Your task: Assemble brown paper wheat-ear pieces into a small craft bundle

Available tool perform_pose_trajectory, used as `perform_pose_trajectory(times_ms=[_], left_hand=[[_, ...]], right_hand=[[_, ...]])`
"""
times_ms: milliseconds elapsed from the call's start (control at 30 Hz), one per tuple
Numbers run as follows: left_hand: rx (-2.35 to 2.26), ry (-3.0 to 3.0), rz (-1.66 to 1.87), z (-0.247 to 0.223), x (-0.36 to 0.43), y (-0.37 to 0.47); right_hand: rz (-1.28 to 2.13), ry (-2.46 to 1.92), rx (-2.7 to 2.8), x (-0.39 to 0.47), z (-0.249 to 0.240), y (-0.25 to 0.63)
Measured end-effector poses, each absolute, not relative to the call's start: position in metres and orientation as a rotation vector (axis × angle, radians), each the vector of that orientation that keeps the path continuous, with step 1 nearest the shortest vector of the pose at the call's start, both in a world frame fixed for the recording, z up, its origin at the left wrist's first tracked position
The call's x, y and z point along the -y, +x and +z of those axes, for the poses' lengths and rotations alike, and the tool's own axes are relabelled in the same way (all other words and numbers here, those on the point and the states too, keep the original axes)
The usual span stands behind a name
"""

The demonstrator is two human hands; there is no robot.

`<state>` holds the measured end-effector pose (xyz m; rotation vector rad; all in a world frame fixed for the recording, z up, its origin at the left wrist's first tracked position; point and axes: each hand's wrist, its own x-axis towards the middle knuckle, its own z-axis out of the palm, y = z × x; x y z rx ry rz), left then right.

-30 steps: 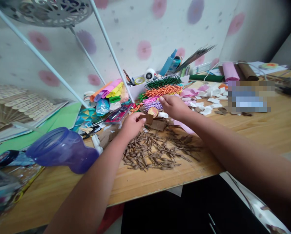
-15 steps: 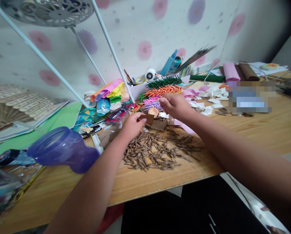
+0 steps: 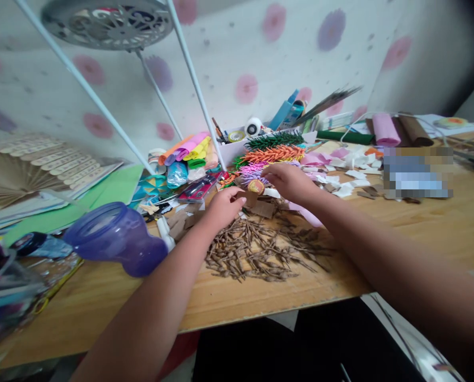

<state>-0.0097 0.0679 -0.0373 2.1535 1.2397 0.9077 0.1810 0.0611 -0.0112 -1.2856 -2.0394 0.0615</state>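
My left hand pinches a small square of brown crepe paper between thumb and fingers. Another brown paper piece lies just beside it. My right hand holds nothing that I can see; its fingers are loosely bent and point left, close to a small round container with a yellow and red top. Whether they touch it I cannot tell. Below both hands spreads a pile of thin twisted brown paper stems with thicker ends.
A purple jar lies tilted left of my left forearm. Behind the hands are orange bristly stems, dark green ones and rolled coloured paper. White scraps lie to the right. White stand legs rise at the back.
My right hand has gone down towards the round container, and its fingers have loosened from a tighter curl. My left hand still holds the brown paper. The whole view has shifted slightly.
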Motion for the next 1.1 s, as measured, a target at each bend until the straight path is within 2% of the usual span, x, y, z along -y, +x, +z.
perform_pose_trajectory(times_ms=[233,467,667,1100], left_hand=[[-1.164,2.197,0.959,-0.038,-0.068,-0.010],[-1.148,2.233,0.929,-0.036,-0.066,-0.010],[-1.157,2.239,0.926,-0.032,-0.065,-0.010],[-1.217,2.192,0.935,-0.025,-0.059,-0.008]], right_hand=[[0.311,-1.416,1.749,-0.064,-0.021,0.182],[0.064,-1.461,1.726,-0.056,-0.011,0.180],[0.060,-1.232,1.857,-0.058,-0.013,0.177],[0.108,-1.337,1.803,-0.057,-0.013,0.177]])
